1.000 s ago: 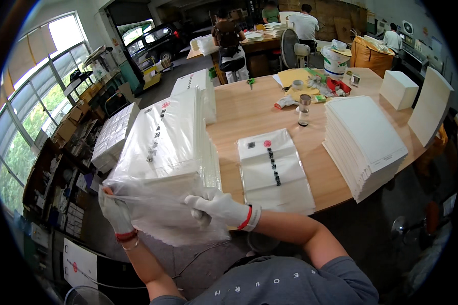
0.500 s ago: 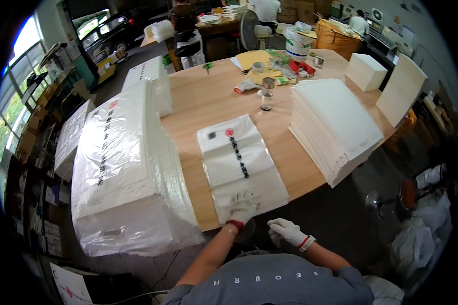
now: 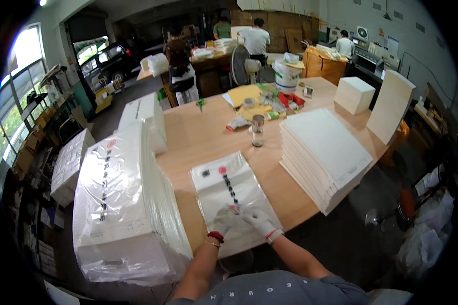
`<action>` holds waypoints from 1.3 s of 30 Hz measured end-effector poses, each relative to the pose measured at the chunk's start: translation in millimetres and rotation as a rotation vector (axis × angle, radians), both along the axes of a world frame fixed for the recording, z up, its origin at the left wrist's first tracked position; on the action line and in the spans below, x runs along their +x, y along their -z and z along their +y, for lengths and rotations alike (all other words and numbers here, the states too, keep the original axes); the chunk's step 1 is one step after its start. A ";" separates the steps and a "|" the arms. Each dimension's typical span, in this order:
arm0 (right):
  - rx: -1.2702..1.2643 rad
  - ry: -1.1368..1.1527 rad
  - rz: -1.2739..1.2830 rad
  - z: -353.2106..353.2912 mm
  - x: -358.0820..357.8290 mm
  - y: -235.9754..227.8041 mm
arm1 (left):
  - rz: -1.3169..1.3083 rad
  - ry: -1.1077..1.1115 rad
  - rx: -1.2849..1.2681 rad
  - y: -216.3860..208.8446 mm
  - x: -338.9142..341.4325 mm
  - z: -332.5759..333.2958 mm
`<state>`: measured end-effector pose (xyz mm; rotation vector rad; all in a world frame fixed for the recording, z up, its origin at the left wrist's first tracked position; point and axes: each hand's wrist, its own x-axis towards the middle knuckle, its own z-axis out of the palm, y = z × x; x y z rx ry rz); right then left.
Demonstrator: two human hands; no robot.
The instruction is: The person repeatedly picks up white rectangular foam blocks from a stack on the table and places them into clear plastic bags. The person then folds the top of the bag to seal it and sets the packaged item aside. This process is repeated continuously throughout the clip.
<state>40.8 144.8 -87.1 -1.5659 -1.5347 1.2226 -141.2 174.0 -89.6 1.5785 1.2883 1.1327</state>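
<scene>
A clear plastic sleeve (image 3: pixel 220 189) with a white sheet or board in it lies flat near the table's front edge. It bears a red round mark, a small dark square and a column of dark print. My left hand (image 3: pixel 225 219), in a white glove with a red cuff, is over its lower half with fingers drawn together. Close beside it, my right hand (image 3: pixel 260 222), also gloved, has its fingers bent inward toward the left fingertips. A small reddish patch shows between the hands; what they pinch there, if anything, is too small to tell.
Wrapped white stacks (image 3: pixel 118 198) stand along the left. A tall stack of white boards (image 3: pixel 325 145) is on the right. A glass jar (image 3: pixel 257 131) stands behind the sleeve, with gloves, tape and a bucket (image 3: pixel 287 76) farther back. Several people work beyond the table (image 3: pixel 188 124).
My right hand has come up from beside the table's edge to join the left over the sleeve. The left hand has moved slightly left, its fingers drawn together. The view has tilted up.
</scene>
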 end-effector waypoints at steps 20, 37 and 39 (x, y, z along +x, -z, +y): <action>0.687 -0.330 -0.194 -38.4 99.3 -129.1 | 0.311 -0.022 0.119 -126.5 26.1 -7.1; 1.153 -0.356 -0.985 -78.0 178.4 -238.7 | -1.026 0.604 -0.838 -163.6 150.3 -103.1; 1.154 -0.494 -0.710 -112.4 166.0 -228.7 | -1.016 0.675 -1.200 -146.1 149.4 -81.9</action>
